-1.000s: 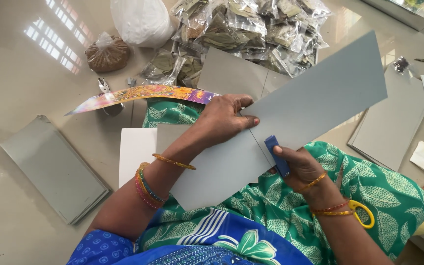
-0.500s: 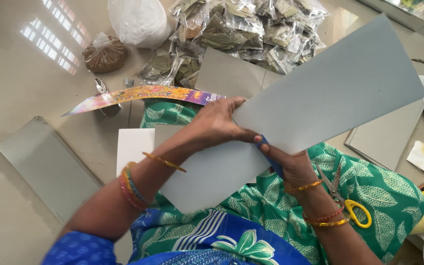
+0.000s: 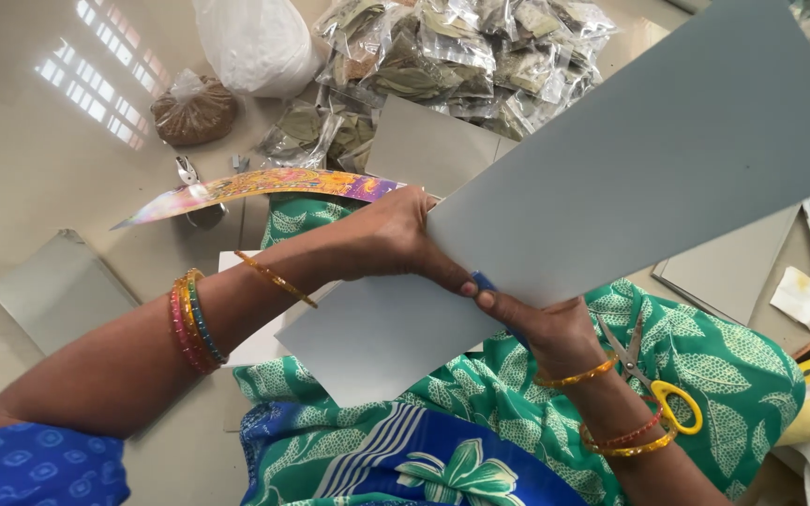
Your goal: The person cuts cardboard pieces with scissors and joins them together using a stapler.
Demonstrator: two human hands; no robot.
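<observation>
A large grey cardboard sheet (image 3: 630,187) is lifted over my lap, tilting up to the right. My left hand (image 3: 391,239) grips its near edge from above. My right hand (image 3: 536,323) holds a small blue-handled cutter (image 3: 485,281) against the sheet, with most of the cutter hidden by the fingers and the card. A second grey piece (image 3: 377,337) hangs below my hands; whether it is still joined to the upper sheet is not clear. Under the left hand a colourful printed strip (image 3: 264,187) sticks out to the left.
Yellow-handled scissors (image 3: 658,389) lie on my green patterned lap. Several clear packets of dried leaves (image 3: 442,56) are piled ahead, beside a white bag (image 3: 255,42) and a small brown bag (image 3: 194,108). Grey boards lie on the floor at left (image 3: 58,290) and right (image 3: 733,267).
The grey sheet has swung up and to the right. My right hand with the cutter has moved left towards my left hand. The view has closed in on the hands.
</observation>
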